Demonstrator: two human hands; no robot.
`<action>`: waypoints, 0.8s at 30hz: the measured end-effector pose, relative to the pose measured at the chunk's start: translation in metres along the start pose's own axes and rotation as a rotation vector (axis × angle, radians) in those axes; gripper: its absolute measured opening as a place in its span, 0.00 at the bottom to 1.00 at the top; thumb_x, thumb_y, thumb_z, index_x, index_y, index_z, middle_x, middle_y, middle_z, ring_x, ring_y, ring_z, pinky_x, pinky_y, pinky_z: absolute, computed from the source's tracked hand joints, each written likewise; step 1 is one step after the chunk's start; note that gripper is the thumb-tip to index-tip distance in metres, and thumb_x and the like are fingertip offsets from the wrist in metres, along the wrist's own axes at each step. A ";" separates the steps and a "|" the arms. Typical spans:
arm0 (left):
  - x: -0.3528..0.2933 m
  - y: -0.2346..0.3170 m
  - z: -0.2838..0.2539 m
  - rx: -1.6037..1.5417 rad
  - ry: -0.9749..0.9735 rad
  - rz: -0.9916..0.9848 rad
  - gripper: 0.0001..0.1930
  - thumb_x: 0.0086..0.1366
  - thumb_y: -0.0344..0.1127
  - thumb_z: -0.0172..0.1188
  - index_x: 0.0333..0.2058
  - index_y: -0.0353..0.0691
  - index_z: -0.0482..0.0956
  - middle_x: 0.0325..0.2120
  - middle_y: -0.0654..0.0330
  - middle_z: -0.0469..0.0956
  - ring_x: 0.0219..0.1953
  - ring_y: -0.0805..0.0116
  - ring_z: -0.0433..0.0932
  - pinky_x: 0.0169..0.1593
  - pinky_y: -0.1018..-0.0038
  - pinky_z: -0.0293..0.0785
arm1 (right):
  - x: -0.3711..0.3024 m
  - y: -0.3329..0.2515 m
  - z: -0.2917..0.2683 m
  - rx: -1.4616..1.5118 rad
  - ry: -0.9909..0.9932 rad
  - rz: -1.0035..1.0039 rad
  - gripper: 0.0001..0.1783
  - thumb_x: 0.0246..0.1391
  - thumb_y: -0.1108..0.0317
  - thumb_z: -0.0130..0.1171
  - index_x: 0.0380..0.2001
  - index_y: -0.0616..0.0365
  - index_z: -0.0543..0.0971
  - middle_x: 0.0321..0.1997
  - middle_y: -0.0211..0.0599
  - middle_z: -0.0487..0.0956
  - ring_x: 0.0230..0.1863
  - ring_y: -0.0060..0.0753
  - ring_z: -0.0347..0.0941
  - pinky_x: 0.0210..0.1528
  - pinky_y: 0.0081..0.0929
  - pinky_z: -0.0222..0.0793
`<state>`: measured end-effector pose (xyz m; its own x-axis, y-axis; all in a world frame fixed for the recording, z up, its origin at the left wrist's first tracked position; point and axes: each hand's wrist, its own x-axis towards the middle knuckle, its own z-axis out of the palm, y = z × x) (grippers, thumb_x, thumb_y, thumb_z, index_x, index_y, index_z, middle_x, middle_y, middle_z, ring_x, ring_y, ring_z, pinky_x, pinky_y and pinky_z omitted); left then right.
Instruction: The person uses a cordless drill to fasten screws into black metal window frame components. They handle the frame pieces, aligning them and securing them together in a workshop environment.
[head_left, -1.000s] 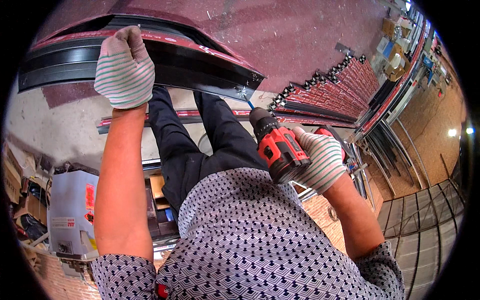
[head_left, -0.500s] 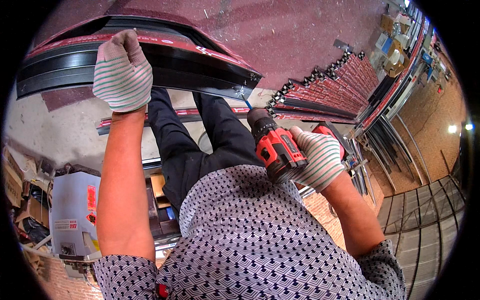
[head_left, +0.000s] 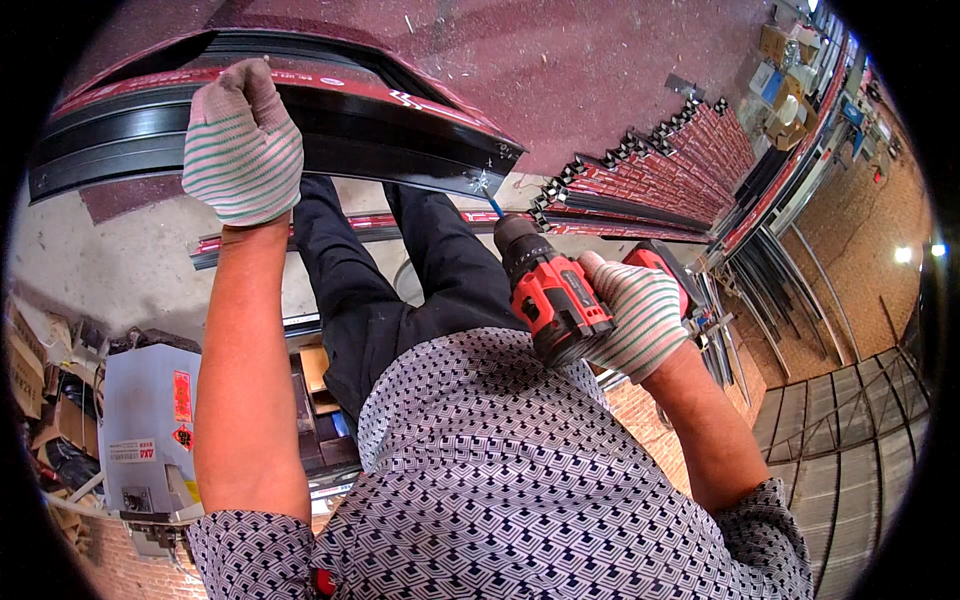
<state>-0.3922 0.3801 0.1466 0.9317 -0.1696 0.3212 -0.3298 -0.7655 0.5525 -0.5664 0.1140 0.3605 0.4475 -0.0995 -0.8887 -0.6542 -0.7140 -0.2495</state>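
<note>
Though red-bodied, a black-nosed drill [head_left: 560, 298]

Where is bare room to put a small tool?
The maroon surface, lightly littered, between black profile and fanned profiles; the pale floor left of the left forearm. Crowded: the fan itself, boxes at upper right.

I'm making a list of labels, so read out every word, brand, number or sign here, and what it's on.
I can't copy out wording or brands, but markings stand here:
Red film on the black profile: white print.
Grey box: red sticker, red diamond sign, pale label with red print.
Fanned-out profiles: white print on red, too small to read.
Red drill: marking too small to read.
</note>
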 end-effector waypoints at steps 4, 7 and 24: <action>0.002 0.003 -0.002 0.037 -0.001 0.024 0.08 0.67 0.35 0.59 0.32 0.36 0.80 0.25 0.54 0.79 0.27 0.60 0.79 0.34 0.70 0.74 | -0.001 -0.008 -0.004 -0.071 -0.009 -0.006 0.28 0.37 0.50 0.73 0.35 0.58 0.75 0.25 0.43 0.78 0.28 0.45 0.78 0.29 0.34 0.71; 0.001 -0.001 0.003 0.008 0.045 0.050 0.08 0.66 0.34 0.59 0.31 0.36 0.80 0.24 0.54 0.79 0.27 0.60 0.78 0.33 0.70 0.74 | -0.001 -0.013 -0.008 -0.121 -0.016 -0.010 0.28 0.36 0.49 0.73 0.34 0.58 0.75 0.24 0.43 0.78 0.28 0.45 0.78 0.29 0.35 0.70; 0.000 0.002 -0.003 0.008 -0.011 0.018 0.08 0.68 0.33 0.57 0.30 0.38 0.80 0.23 0.55 0.77 0.25 0.60 0.75 0.32 0.68 0.71 | -0.002 -0.002 0.001 -0.110 0.008 -0.049 0.26 0.37 0.52 0.72 0.35 0.57 0.76 0.25 0.42 0.79 0.29 0.45 0.79 0.32 0.34 0.72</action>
<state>-0.3934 0.3800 0.1499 0.9274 -0.1900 0.3222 -0.3450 -0.7675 0.5404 -0.5667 0.1158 0.3627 0.4822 -0.0676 -0.8735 -0.5611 -0.7896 -0.2486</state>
